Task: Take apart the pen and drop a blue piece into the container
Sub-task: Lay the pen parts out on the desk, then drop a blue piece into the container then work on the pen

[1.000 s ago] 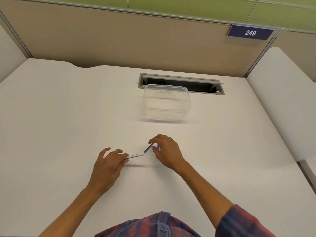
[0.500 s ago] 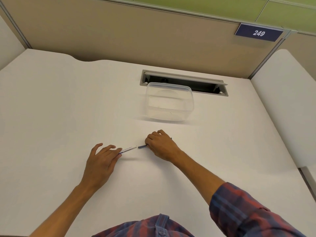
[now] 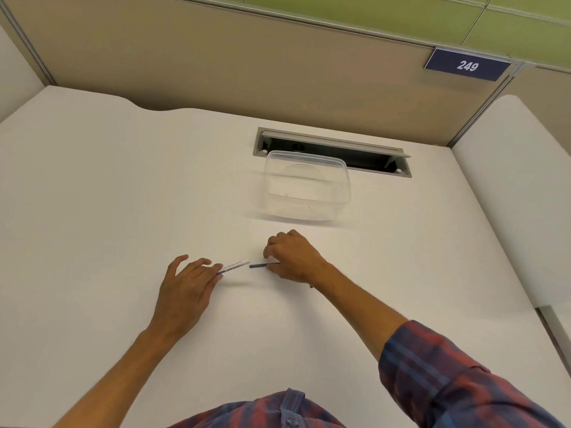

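Note:
A white pen barrel (image 3: 234, 265) with blue print lies slanted on the white desk (image 3: 92, 211); my left hand (image 3: 188, 288) pinches its near end. A thin blue piece (image 3: 258, 265) sticks out leftward from my right hand (image 3: 292, 257), whose fingers are closed on it just above the desk. A small gap separates the blue piece from the barrel's open end. The clear plastic container (image 3: 307, 188) stands empty behind my right hand, near the back of the desk.
A grey cable slot (image 3: 333, 149) opens in the desk right behind the container. Beige partition walls close off the back and both sides. A blue sign reading 249 (image 3: 466, 65) hangs at the upper right.
The blue piece, joined to the white barrel earlier, has come out of it and a gap shows between them. Both hands have lowered toward the desk.

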Action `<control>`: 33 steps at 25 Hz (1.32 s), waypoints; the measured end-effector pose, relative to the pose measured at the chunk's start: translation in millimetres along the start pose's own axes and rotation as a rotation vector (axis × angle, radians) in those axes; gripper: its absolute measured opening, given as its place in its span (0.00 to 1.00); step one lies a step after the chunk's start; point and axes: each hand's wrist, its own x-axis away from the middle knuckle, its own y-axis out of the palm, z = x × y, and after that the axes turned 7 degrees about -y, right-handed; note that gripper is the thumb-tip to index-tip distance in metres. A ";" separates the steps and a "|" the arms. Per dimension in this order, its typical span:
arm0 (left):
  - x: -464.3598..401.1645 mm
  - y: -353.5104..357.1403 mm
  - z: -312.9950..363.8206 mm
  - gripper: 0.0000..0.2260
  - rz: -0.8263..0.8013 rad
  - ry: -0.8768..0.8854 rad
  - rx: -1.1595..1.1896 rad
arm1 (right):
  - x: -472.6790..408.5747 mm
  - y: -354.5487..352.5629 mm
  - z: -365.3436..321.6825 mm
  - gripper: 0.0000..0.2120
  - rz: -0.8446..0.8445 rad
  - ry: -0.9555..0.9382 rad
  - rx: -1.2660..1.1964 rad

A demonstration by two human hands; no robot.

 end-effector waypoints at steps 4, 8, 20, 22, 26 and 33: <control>2.3 -1.4 0.7 0.15 0.011 0.006 0.001 | -1.6 6.6 -4.1 0.10 0.038 -0.012 0.025; 1.9 -3.0 0.3 0.14 0.021 0.006 -0.001 | -1.9 -12.0 3.0 0.09 0.162 0.037 -0.080; -9.5 -4.0 13.5 0.14 0.037 0.025 0.026 | -24.7 -108.6 98.1 0.10 0.433 0.382 -0.098; -9.6 -4.9 14.8 0.13 0.042 0.031 0.024 | -20.8 -109.9 102.9 0.10 0.484 0.399 -0.140; -9.0 -6.0 16.3 0.14 0.034 0.030 0.021 | -4.1 -96.8 94.9 0.09 0.593 0.438 -0.213; -8.8 -8.9 21.1 0.15 0.009 0.027 0.025 | 34.0 -9.4 17.9 0.11 0.371 0.662 -0.283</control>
